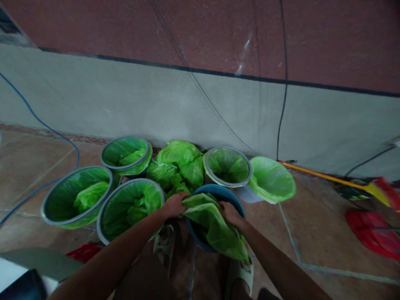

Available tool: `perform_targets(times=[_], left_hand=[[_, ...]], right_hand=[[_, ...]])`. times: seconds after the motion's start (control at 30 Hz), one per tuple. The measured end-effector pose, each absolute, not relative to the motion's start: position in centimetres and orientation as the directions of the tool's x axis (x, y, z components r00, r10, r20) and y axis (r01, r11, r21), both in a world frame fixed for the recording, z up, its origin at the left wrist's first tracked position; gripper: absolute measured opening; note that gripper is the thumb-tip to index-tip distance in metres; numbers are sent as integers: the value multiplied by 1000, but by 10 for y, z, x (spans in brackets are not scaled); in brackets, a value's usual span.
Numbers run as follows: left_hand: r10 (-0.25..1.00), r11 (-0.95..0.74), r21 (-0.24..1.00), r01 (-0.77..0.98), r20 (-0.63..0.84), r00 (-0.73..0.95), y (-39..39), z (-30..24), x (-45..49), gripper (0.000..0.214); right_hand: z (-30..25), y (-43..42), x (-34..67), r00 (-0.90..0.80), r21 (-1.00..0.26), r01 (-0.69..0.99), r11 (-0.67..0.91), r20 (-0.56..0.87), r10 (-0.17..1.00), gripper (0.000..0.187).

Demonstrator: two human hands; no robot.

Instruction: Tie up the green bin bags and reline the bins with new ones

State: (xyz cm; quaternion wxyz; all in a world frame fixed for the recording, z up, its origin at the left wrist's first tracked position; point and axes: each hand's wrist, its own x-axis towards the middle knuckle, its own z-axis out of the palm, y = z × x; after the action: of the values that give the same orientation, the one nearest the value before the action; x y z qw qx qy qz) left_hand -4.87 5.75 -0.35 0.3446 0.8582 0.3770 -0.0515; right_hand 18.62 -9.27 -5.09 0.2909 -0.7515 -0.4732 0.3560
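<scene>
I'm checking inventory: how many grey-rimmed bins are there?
4: leftmost bin, back-left bin, front bin beside the left hand, back-right bin behind the blue bin. Others may be hidden.

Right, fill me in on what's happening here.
A person's left hand grips a green bag over a blue bin; the right hand is on it too, its fingers partly hidden. The bag is bunched, not fitted round the rim. Three bins with green liners stand to the left, two more to the right. A bulging bundle of green plastic sits by the wall.
</scene>
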Motion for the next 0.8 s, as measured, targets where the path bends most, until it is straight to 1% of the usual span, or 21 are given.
perform_targets(times=[0.07, 0.13, 0.2, 0.27, 0.33, 0.4, 0.47, 0.5, 0.53, 0.6, 0.63, 0.7, 0.8], left_hand=[[610, -483, 564, 669, -332, 720, 59, -3, -42, 45], [627, -485, 543, 686, -331, 705, 59, -1, -34, 31], [675, -472, 502, 725, -324, 663, 59, 0, -26, 19], [721, -441, 490, 752, -306, 622, 60, -3, -20, 15], [744, -382, 538, 752, -303, 595, 64, -8, -16, 14], [748, -263, 648, 715, -331, 575, 71, -15, -14, 14], [723, -68, 780, 622, -391, 570, 80, -20, -13, 13], [696, 51, 828, 559, -430, 575, 84, -23, -13, 15], [661, 168, 852, 495, -470, 585, 88, -25, -13, 20], [585, 347, 847, 404, -532, 612, 95, -28, -13, 34], [557, 396, 834, 384, -551, 622, 98, -29, -13, 39], [533, 430, 820, 376, -567, 628, 101, -33, -11, 44], [579, 422, 821, 385, -570, 583, 103, -39, -5, 45]], right_hand=[[-42, -91, 199, 302, -748, 539, -387, -257, 918, 21], [-35, -90, 207, 345, -741, 533, -408, -250, 905, 25], [-31, -88, 213, 416, -746, 510, -429, -223, 882, 27], [-30, -86, 217, 498, -726, 506, -465, -194, 845, 30], [-29, -85, 222, 573, -677, 513, -528, -187, 798, 33], [-29, -84, 229, 629, -632, 507, -587, -195, 753, 35], [-30, -83, 237, 671, -599, 502, -624, -185, 718, 35], [-31, -83, 242, 687, -583, 505, -636, -175, 706, 34], [-32, -82, 246, 699, -568, 508, -648, -167, 695, 33], [-36, -81, 254, 710, -566, 498, -657, -168, 683, 31], [-38, -81, 257, 708, -583, 483, -653, -178, 683, 30], [-44, -79, 262, 703, -637, 436, -636, -201, 683, 30], [-54, -76, 267, 697, -694, 365, -620, -237, 677, 30]])
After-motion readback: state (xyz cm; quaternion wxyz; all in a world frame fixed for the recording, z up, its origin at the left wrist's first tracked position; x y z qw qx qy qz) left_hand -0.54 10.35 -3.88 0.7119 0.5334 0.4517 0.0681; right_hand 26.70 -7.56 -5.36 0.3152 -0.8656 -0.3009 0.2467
